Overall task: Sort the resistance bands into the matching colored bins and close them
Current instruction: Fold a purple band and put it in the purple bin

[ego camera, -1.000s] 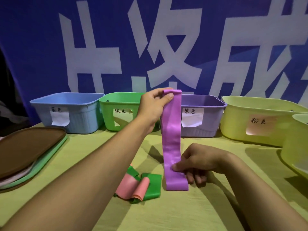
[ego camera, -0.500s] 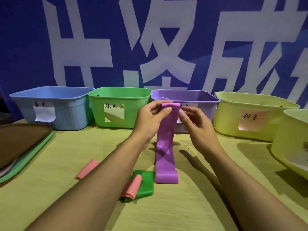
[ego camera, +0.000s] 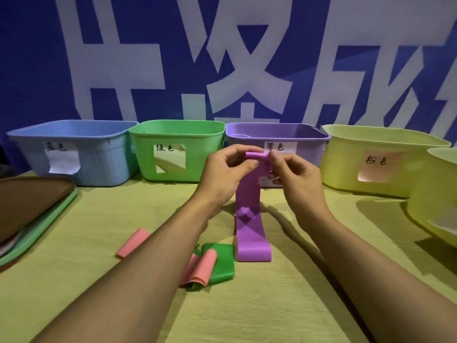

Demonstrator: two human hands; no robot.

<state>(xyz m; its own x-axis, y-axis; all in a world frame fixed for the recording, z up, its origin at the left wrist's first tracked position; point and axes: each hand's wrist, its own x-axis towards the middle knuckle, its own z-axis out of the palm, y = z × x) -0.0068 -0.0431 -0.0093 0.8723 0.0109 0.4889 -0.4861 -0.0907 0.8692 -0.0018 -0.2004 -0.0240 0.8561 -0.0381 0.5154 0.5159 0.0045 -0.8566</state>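
Left hand [ego camera: 228, 170], right hand [ego camera: 294, 174] both pinching purple resistance band [ego camera: 249, 219] top; trailing end risking snagging purple bin [ego camera: 277, 138] rim

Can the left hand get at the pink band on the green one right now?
Probably not yet: the left hand and right hand both pinch the purple band. The pink band on the green band lies uncovered below the left forearm.

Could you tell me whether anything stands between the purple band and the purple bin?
Nothing visible does. Both hands, left and right, pinch the purple band at its top, directly in front of the purple bin, which is open, with no lid.
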